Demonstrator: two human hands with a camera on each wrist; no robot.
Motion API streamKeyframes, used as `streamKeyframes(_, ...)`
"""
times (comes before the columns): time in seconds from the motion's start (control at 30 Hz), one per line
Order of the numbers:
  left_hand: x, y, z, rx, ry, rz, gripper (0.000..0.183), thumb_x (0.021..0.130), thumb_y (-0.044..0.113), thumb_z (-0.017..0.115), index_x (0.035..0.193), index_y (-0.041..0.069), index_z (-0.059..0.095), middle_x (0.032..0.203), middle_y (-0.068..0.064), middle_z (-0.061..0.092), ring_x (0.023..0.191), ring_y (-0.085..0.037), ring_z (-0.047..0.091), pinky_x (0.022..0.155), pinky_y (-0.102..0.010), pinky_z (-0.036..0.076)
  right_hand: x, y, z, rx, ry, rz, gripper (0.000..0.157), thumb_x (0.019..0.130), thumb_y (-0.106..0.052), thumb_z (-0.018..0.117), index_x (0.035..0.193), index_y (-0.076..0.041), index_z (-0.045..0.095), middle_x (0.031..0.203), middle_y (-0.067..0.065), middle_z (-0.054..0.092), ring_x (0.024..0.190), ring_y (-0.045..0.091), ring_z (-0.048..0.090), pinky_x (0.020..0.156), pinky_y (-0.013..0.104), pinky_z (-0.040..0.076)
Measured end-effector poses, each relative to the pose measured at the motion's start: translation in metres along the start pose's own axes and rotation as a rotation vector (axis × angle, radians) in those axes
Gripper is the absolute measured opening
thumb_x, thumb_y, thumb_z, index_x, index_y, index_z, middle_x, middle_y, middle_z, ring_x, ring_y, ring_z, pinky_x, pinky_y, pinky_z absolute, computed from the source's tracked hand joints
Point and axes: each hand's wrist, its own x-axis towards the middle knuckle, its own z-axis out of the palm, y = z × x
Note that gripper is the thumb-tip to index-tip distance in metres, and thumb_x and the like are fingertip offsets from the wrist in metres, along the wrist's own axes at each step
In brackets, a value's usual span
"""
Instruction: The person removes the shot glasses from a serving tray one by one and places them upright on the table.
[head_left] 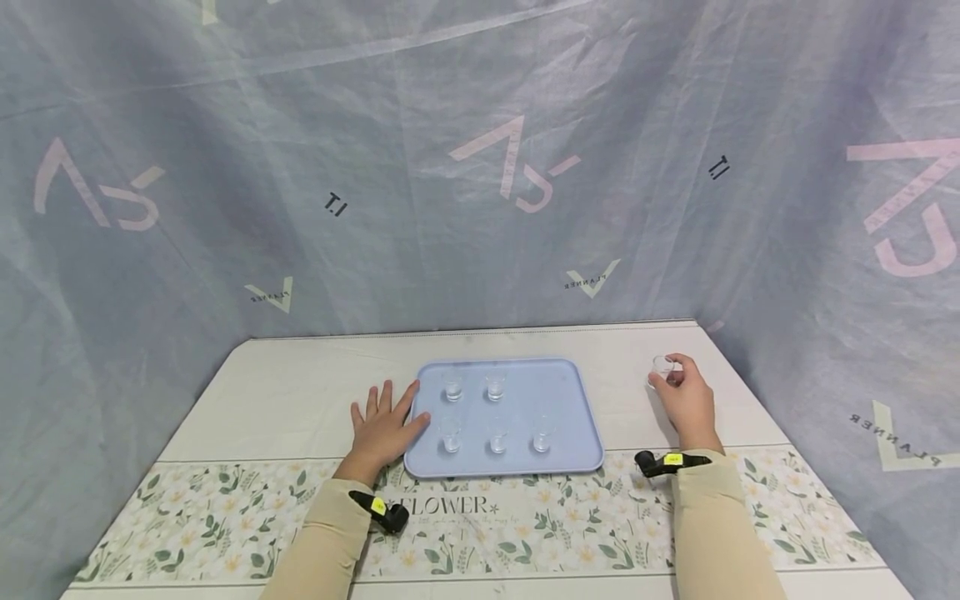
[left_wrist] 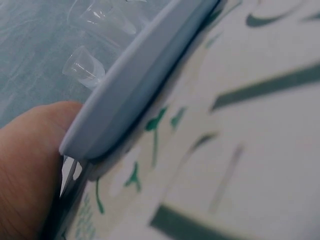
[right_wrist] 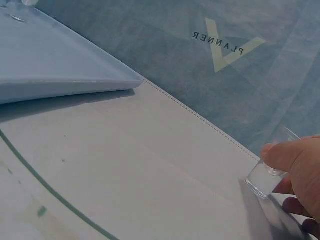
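A clear shot glass (right_wrist: 261,179) is pinched between the thumb and fingers of my right hand (head_left: 684,400), to the right of the blue tray (head_left: 536,417). In the right wrist view its base is at or just above the table; I cannot tell which. My left hand (head_left: 384,429) lies with fingers spread at the tray's left edge, its thumb touching the rim. On the tray stand several more clear shot glasses: two in the back row, including one glass (head_left: 495,388), and three in front, including another glass (head_left: 542,440).
A white table cover (head_left: 300,392) with a floral band (head_left: 247,508) lies under the tray. Grey-blue curtains (head_left: 420,208) with printed letters hang behind the table and on both sides.
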Motion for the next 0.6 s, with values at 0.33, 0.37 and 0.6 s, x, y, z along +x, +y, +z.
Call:
streamKeyframes(0.33,0.003,-0.003,0.003,-0.005,0.0,0.007,0.076,0.099,0.068,0.041,0.163,0.032,0.022,0.169,-0.019,0.001,0.153,-0.044,-0.009,0.112,-0.071,-0.014,0.002,-0.009,0.007,0.04,0.06,-0.007,0.077,0.094,-0.036,0.071,0.154,-0.006,0.033,0.144,0.032,0.045,0.132,0.052,0.041,0.108,0.062,0.033)
streamKeyframes(0.37,0.003,-0.003,0.003,-0.007,0.001,0.007,0.076,0.099,0.068,0.041,0.163,0.032,0.022,0.169,-0.019,0.001,0.153,-0.044,-0.009,0.112,-0.071,-0.014,0.002,-0.012,0.009,0.045,0.099,-0.033,0.075,0.093,-0.035,0.072,0.152,-0.005,0.036,0.143,0.031,0.046,0.133,0.052,0.039,0.109,0.062,0.031)
streamKeyframes(0.6,0.002,-0.002,0.002,-0.012,0.001,0.007,0.076,0.099,0.068,0.041,0.163,0.031,0.023,0.169,-0.019,0.001,0.153,-0.045,-0.009,0.112,-0.071,-0.014,0.0,-0.032,0.023,0.052,0.316,-0.309,0.053,0.088,-0.022,0.075,0.13,0.004,0.055,0.129,0.03,0.056,0.129,0.048,0.041,0.113,0.055,0.024)
